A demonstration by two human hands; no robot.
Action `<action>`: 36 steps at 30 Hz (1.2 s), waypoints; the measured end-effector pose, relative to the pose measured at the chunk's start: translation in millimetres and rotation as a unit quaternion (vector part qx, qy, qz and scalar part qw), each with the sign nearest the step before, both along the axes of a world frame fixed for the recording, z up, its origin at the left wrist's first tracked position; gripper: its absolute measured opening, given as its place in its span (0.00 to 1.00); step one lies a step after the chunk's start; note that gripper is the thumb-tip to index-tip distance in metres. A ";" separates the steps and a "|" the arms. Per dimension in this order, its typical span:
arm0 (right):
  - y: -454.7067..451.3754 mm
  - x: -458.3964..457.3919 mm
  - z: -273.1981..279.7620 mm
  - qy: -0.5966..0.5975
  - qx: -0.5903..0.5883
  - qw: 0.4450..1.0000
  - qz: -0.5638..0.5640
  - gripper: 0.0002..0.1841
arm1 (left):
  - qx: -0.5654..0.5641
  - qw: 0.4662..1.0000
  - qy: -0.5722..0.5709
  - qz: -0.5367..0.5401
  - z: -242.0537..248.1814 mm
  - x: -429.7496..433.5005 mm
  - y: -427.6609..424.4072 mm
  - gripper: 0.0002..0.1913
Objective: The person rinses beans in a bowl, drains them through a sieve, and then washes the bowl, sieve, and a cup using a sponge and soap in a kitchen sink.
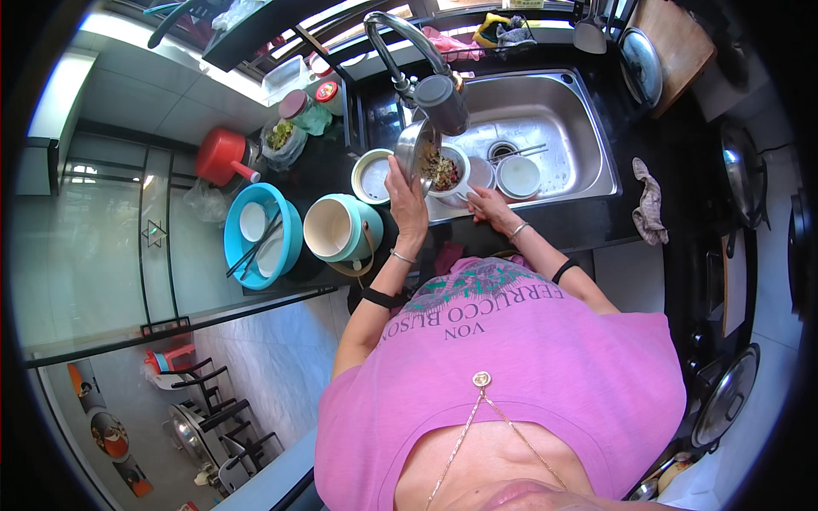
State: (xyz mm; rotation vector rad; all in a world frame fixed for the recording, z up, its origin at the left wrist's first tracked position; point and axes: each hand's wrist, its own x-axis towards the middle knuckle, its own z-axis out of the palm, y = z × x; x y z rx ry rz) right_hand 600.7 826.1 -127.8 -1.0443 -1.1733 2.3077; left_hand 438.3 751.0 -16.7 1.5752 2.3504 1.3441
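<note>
My left hand (409,203) grips a stainless steel bowl (409,144), tilted on its side at the near left corner of the sink. Its mouth faces a round white handled vessel (464,167), and mixed grains and beans (443,170) lie in that vessel, against the bowl's lip. Whether the vessel has a solid or mesh bottom is hidden. The fingers of my right hand (493,209) close on its white handle. Directly above the bowl hangs the faucet's dark cylindrical attachment (439,102).
Inside the steel sink (562,147) are a small white bowl (519,176) and chopsticks (527,151). Left on the counter stand a white round lid (372,175), a mint-green insulated pot (345,230) and a blue basin (291,246) with dishes. A cloth (648,201) lies to the right.
</note>
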 end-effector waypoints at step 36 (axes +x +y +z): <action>-3.3 10.9 9.9 0.005 -0.002 1.000 0.008 0.11 | 0.031 0.999 -0.026 0.010 -4.7 -6.6 -1.2 0.30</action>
